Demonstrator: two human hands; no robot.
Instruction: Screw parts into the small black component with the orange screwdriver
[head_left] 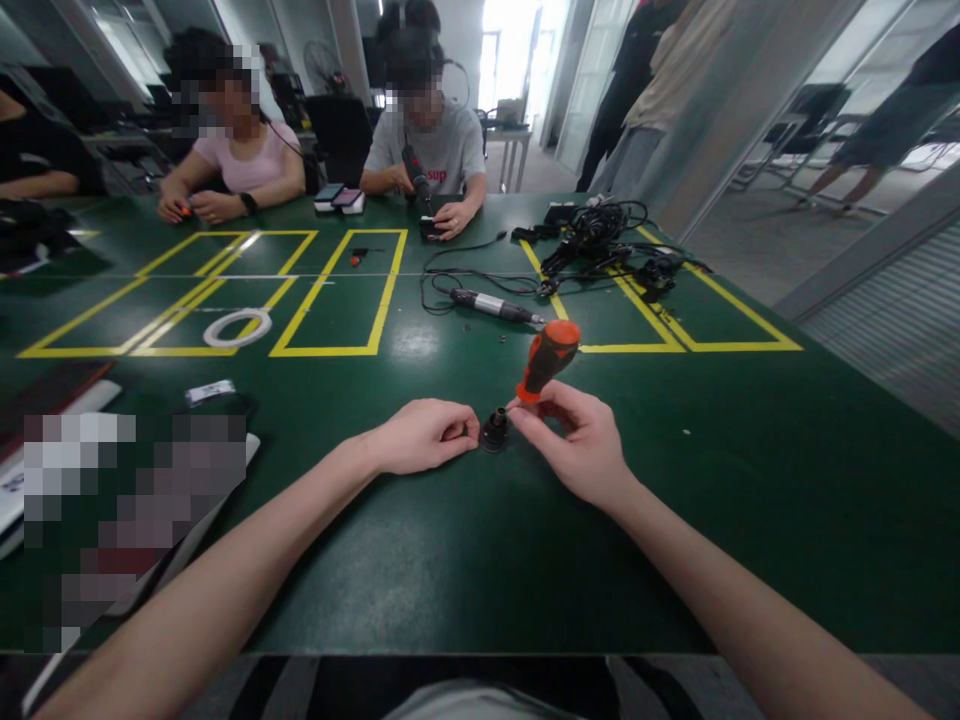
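A screwdriver with an orange and black handle point(551, 358) leans to the right, handle up, at the middle of the table. My right hand point(581, 440) pinches it low, near the shaft, with thumb and fingers closed. Its tip is close to a small black round part point(495, 432) that stands on the table with a narrow metal-looking top. On the other side, my left hand point(431, 435) rests on the table with fingers curled, its fingertips at the left edge of that black part. The screwdriver's tip is partly hidden by my right fingers.
An electric screwdriver point(495, 305) with a cord lies ahead. Tangled black cables point(600, 235) are at the back right. A white ring point(238, 327) lies left, inside yellow tape marks. Blurred-out items point(135, 520) lie near my left arm. Co-workers sit across the green table point(750, 500).
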